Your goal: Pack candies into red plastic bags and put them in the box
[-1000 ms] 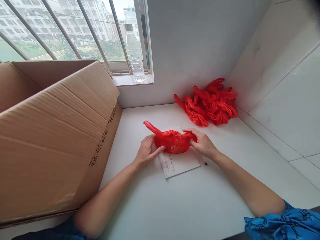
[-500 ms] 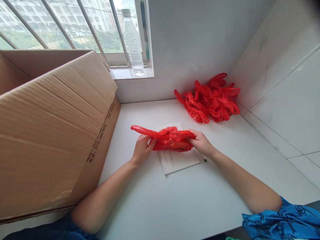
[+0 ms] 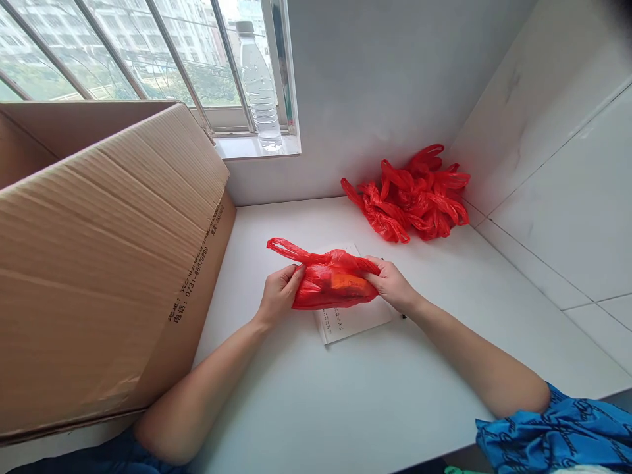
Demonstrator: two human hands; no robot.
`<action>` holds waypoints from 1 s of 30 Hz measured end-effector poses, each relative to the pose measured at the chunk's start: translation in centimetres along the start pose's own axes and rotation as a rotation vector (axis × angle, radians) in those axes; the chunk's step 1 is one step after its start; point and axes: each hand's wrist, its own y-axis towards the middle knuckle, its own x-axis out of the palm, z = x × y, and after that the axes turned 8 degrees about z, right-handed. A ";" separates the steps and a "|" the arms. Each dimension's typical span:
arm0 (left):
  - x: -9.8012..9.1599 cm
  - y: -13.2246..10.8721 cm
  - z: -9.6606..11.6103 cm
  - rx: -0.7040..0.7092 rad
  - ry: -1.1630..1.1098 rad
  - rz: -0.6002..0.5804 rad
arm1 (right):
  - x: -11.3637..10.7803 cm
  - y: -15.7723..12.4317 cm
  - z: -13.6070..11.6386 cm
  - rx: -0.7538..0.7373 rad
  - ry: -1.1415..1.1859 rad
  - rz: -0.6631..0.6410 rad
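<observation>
Between my hands is a red plastic bag (image 3: 316, 289) with something orange and flat showing through its thin film; what that is I cannot make out. My left hand (image 3: 279, 293) pinches the bag's left side, thumb on top. On the right side, my right hand (image 3: 392, 284) grips the bag, some of its fingers hidden behind it. One bag handle loops out to the upper left. Under the bag lies a white notepad (image 3: 355, 324) with handwritten marks, partly covered. A dark pen tip (image 3: 403, 316) pokes out beside my right hand.
A large open cardboard box (image 3: 113, 263) stands on the left. Several red plastic bags (image 3: 415, 197) are heaped against the back wall. A clear water bottle (image 3: 261, 99) stands on the windowsill. The white table (image 3: 316, 408) meets a tiled wall at right.
The red bag has tilted so that more of its broad face and the orange content show. Its lower edge has come down over more of the notepad. Both hands keep their hold.
</observation>
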 end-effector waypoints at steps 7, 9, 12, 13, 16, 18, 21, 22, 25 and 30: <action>-0.3 0.1 -0.9 -0.090 -0.070 -0.111 | -1.0 0.0 -0.7 0.198 0.003 -0.105; -0.4 0.1 -0.8 -0.084 -0.075 -0.108 | -1.3 -0.1 -0.8 0.213 -0.023 -0.151; -0.7 0.0 -0.4 -0.045 -0.105 -0.161 | -1.3 -0.1 -0.5 0.188 -0.048 -0.149; -0.7 -0.1 -0.2 -0.016 -0.079 -0.189 | -1.3 -0.1 -0.4 0.184 -0.032 -0.144; -0.5 -0.2 0.1 0.105 0.170 -0.220 | -1.0 0.0 0.0 0.176 0.027 -0.132; -0.3 -0.4 0.2 0.157 0.339 -0.196 | -0.8 0.1 0.1 0.165 0.059 -0.115; 0.0 -0.5 0.6 0.187 0.348 -0.191 | -0.6 0.1 0.3 0.160 0.098 -0.079; 0.0 -0.6 0.8 0.187 0.306 -0.194 | -0.6 0.2 0.3 0.162 0.107 -0.070; 0.0 -0.8 1.4 0.144 0.175 -0.201 | -0.5 0.2 0.5 0.175 0.130 -0.054; 0.0 -1.1 1.9 0.062 0.010 -0.222 | -0.5 0.2 0.6 0.175 0.167 -0.041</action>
